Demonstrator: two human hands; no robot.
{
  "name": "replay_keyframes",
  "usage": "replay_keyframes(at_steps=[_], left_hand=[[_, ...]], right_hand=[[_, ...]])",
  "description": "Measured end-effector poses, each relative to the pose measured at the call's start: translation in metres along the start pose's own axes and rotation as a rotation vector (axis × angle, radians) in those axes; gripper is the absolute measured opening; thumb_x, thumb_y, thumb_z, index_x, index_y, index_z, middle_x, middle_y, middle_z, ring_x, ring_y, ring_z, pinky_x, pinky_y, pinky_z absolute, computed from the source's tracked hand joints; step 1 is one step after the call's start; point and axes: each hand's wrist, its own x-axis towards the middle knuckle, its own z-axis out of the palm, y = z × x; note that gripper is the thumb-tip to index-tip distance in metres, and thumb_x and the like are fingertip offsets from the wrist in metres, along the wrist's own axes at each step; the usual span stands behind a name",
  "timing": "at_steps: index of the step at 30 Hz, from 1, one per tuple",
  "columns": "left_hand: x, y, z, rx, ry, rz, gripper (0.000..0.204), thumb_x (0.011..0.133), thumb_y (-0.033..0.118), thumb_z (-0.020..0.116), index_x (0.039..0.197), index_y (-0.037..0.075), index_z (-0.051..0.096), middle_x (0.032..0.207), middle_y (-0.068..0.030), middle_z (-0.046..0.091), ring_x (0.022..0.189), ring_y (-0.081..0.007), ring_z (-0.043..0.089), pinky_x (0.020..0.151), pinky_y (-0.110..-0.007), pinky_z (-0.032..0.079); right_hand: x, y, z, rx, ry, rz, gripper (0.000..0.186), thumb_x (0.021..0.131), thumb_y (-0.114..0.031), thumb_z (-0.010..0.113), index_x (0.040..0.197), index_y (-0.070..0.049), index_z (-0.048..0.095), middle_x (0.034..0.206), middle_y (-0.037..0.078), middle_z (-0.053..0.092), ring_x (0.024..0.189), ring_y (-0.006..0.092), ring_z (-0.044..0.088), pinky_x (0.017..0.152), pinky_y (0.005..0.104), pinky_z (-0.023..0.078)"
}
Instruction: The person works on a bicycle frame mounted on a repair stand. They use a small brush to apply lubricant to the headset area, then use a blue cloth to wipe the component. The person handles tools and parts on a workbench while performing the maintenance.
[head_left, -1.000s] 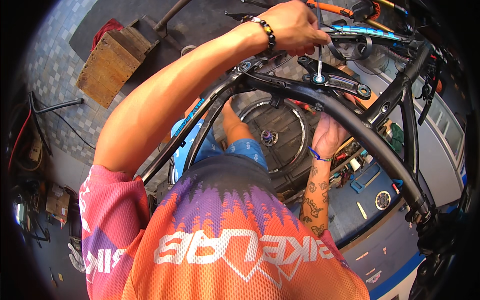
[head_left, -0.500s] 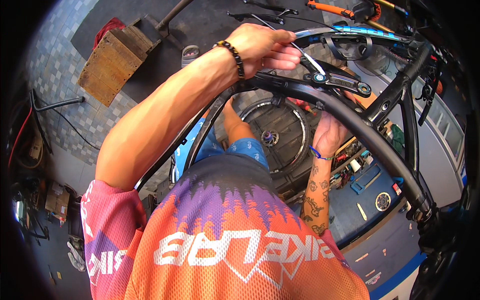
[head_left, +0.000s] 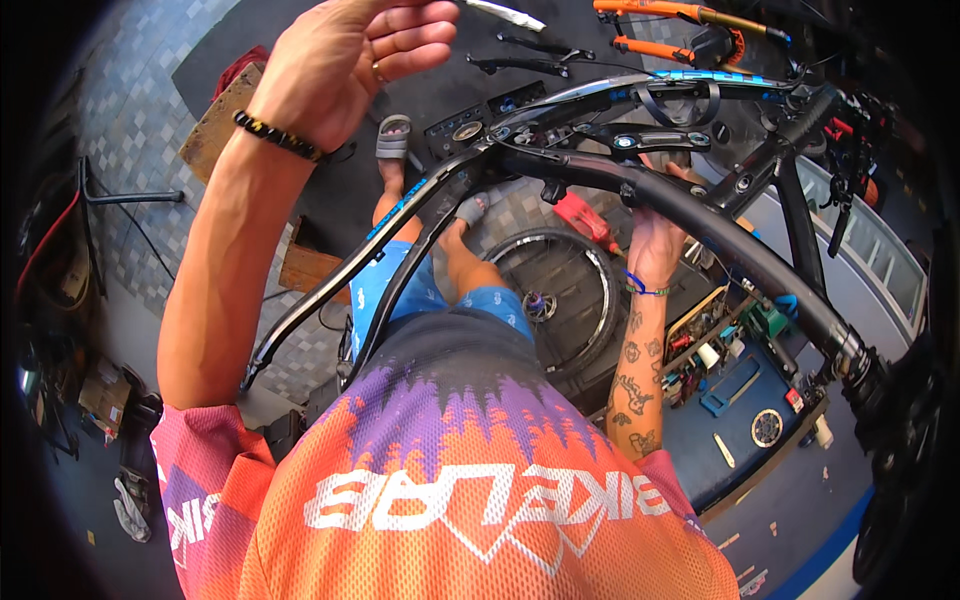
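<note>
A black bicycle frame (head_left: 600,175) with blue lettering spans the view in front of me, with a dark rocker link (head_left: 650,140) in its upper middle. My left hand (head_left: 375,50) is raised at the top, left of the link and clear of the frame. A slim white rod-like tool (head_left: 505,14) slants from beside its fingertips; the grip itself is partly cut off by the top edge. My right hand (head_left: 655,245) reaches up behind the thick tube, its fingers around the frame by the link. The tube hides part of these fingers.
A bicycle wheel (head_left: 545,300) lies below the frame, near a red object (head_left: 588,222). On the right stands a blue work surface (head_left: 690,440) with tools and a brake disc (head_left: 766,428). An orange fork (head_left: 670,45) lies at the upper right, a wooden box (head_left: 220,125) at the upper left.
My left hand has moved left and up, away from the rocker link, and the white tool has come off the link's pivot with it. My right hand stays behind the tube.
</note>
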Motion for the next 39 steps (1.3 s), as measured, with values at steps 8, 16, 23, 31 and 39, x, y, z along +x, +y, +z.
replay_keyframes(at_steps=[8,16,23,31,39], left_hand=[[-0.11,0.003,-0.006,0.169,-0.036,0.216,0.029,0.102,0.027,0.069,0.116,0.002,0.067,0.099,-0.0095,0.074,0.084,-0.0142,0.075,0.073,-0.024,0.064],[-0.195,-0.034,0.05,0.139,-0.089,0.219,0.027,0.102,0.029,0.069,0.107,0.003,0.065,0.092,-0.0061,0.073,0.076,-0.0128,0.07,0.068,-0.025,0.061],[-0.23,-0.234,0.143,0.446,-0.347,0.192,0.03,0.106,0.021,0.06,0.127,-0.001,0.062,0.104,-0.0099,0.07,0.085,-0.016,0.071,0.067,-0.029,0.061],[-0.273,-0.565,0.306,0.872,-1.027,-0.014,0.033,0.105,0.022,0.06,0.128,-0.001,0.058,0.109,-0.0174,0.073,0.083,-0.0223,0.072,0.067,-0.032,0.06],[-0.22,-0.814,0.433,1.287,-1.359,0.743,0.024,0.097,0.026,0.068,0.112,0.01,0.076,0.095,-0.0138,0.079,0.086,-0.0275,0.078,0.08,-0.04,0.059]], right_hand=[[0.008,0.022,-0.018,0.101,-0.056,0.116,0.059,0.101,-0.033,0.069,0.149,-0.01,0.045,0.131,0.008,0.062,0.118,0.0231,0.064,0.1,0.0496,0.057],[-0.005,0.022,-0.008,0.021,0.013,0.114,0.07,0.102,-0.052,0.064,0.15,-0.007,0.039,0.133,0.019,0.061,0.105,0.0259,0.069,0.086,0.0366,0.059],[-0.22,0.077,-0.114,0.027,0.038,-0.048,0.038,0.103,-0.021,0.062,0.136,-0.005,0.053,0.112,0.01,0.072,0.095,0.0155,0.071,0.082,0.0293,0.056],[-0.526,0.12,-0.221,0.257,0.639,0.005,0.034,0.105,-0.017,0.064,0.132,0.003,0.057,0.113,0.014,0.071,0.102,0.0185,0.072,0.085,0.0298,0.058],[-0.656,0.101,-0.247,0.283,1.366,0.076,0.021,0.103,-0.019,0.067,0.118,-0.004,0.066,0.099,0.004,0.072,0.083,0.0094,0.066,0.071,0.0248,0.052]])
